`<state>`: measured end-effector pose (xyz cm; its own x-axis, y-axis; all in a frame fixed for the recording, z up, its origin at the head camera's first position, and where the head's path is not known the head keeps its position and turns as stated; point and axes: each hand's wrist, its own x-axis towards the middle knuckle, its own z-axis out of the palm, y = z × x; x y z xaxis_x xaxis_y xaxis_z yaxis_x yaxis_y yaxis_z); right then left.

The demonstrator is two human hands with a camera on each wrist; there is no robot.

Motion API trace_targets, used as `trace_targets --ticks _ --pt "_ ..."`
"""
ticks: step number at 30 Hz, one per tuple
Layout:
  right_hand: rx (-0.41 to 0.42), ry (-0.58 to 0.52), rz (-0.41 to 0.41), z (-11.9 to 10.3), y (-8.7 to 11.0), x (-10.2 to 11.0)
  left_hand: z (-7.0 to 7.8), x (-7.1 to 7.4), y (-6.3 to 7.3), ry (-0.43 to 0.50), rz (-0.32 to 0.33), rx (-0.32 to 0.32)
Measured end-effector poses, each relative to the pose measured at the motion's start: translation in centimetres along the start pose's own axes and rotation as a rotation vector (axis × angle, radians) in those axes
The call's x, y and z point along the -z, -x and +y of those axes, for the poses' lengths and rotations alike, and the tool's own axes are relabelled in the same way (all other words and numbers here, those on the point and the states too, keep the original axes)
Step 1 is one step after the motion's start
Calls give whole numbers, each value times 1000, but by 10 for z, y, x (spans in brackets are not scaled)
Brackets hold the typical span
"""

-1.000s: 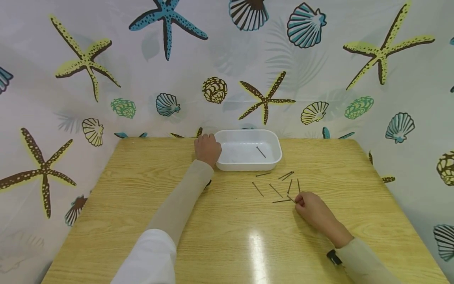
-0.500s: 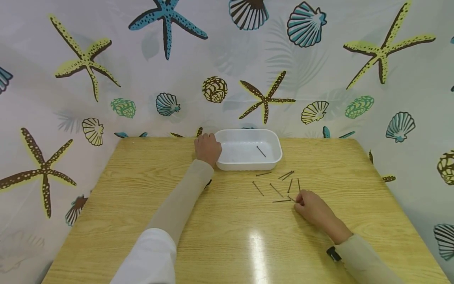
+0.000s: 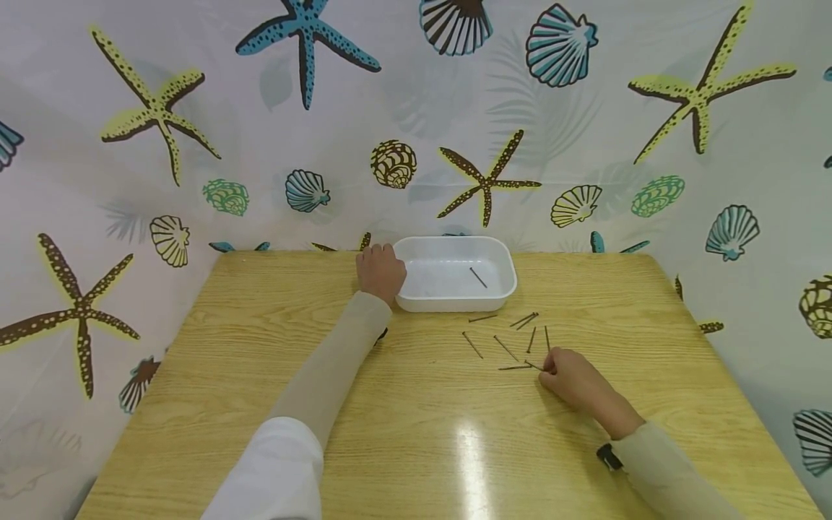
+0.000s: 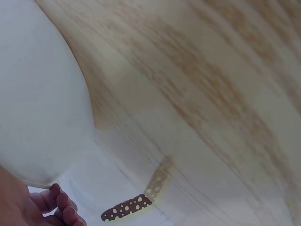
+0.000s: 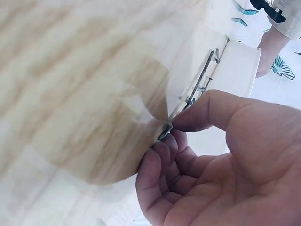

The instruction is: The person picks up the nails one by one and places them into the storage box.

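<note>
My left hand [image 3: 381, 274] grips the left end of a white plastic tray [image 3: 455, 305] at the back of the table; in the left wrist view its curled fingers [image 4: 66, 207] show at the tray's rim. One nail [image 3: 478, 277] lies inside the tray. Low over the tabletop, my right hand [image 3: 575, 383] pinches a dark nail [image 3: 534, 366] between thumb and fingers, the nail's head end pointing left. Several other nails [image 3: 505, 348] lie scattered between that hand and the tray, one of them [image 3: 547, 337] right at the fingertips.
Under everything is a light wood-grain table [image 3: 260, 347]. A cloth backdrop [image 3: 416, 94] printed with starfish and shells stands behind it and along both sides. Dark bands [image 3: 609, 457] sit at the wrists over the beige sleeves.
My right hand has shifted only slightly, and the nail in its fingers shows a little more. The left hand, the tray and the loose nails have stayed in place.
</note>
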<state>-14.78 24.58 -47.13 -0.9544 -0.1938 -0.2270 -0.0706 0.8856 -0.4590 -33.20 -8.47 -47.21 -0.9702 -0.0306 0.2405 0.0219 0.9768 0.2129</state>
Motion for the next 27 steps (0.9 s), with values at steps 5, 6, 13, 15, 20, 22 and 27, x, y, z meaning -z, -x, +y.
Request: trace_targets --ticks 5,6,13,15,20,22,27 --pt "13 16 -15 -1 -1 0 0 2 1 -6 -16 4" --pt "12 12 -17 -1 -1 0 1 2 1 -6 -22 5" --pt "-9 -23 -7 -2 1 1 2 5 3 -5 -35 8" --pt "-3 -23 11 -1 1 1 3 6 3 -10 -35 9" --pt "19 -30 56 2 2 0 3 6 2 -21 -42 15" --pt "23 -39 65 5 1 -1 2 5 2 -25 -44 15" --pt "22 -47 66 9 1 -2 1 4 1 -23 -30 8"
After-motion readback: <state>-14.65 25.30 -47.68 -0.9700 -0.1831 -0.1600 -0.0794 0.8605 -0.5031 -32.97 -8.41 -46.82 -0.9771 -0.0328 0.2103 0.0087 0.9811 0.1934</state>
